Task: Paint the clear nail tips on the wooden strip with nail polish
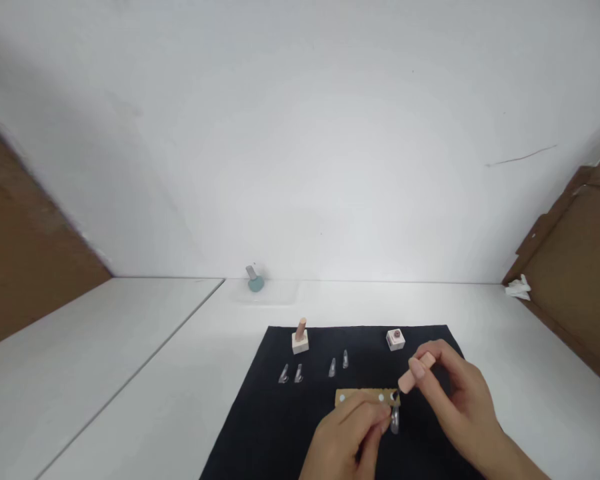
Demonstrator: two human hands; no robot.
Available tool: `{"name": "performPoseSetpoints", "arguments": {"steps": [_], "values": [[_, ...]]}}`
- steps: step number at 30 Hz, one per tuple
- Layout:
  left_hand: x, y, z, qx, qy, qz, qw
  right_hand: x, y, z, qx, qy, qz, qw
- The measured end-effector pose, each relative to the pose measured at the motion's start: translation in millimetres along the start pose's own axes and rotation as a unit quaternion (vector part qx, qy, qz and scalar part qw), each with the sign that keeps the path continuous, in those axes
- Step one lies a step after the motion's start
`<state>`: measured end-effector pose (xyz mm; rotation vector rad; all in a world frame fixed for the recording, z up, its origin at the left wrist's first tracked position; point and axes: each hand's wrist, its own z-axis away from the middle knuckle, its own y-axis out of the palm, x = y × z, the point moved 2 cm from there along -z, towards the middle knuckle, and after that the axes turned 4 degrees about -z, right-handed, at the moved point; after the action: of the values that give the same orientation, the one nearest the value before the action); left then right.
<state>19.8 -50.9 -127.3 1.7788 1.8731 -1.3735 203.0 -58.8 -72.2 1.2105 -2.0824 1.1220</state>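
Note:
My right hand (453,393) pinches the peach cap of a nail polish brush (416,373), its dark bristle end slanting down to the left. The tip is close to the top of a clear false nail (395,420). My left hand (347,433) is closed in a pinch, fingertips against the left side of that false nail. Behind the left fingers is a tan strip (360,393) with white round dots, partly hidden by the hand. An uncapped square polish bottle (395,340) stands beyond my right hand.
Several clear false nails (299,373) lie in pairs on the black mat (270,427). A capped polish bottle (301,339) stands at the mat's back left. Farther back, a teal bottle (255,283) is on a clear tray (280,293). White crumpled material (518,288) lies at right by cardboard (575,253).

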Motion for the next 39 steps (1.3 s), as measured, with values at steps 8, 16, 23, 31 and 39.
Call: {"name": "performPoseSetpoints", "arguments": {"steps": [8,16,23,31,39], "values": [[-3,1.9,-2,-0.018,-0.006,0.022,1.0,18,-1,-5,0.092,-0.074,-0.003,0.993],[9,3.3,1,-0.026,-0.22,0.157,0.962,-5,0,2,-0.052,0.0,0.009,0.999],[9,6.0,-4,-0.035,-0.354,0.311,0.881,17,-1,-3,0.041,-0.088,-0.007,0.995],[2,1.8,-5,-0.049,-0.309,0.229,0.922,0,1,2,-0.022,-0.029,0.001,0.999],[0,-3.1,-6,-0.026,-0.198,0.123,0.972,11,2,-2,0.023,-0.06,-0.001,0.998]]}}
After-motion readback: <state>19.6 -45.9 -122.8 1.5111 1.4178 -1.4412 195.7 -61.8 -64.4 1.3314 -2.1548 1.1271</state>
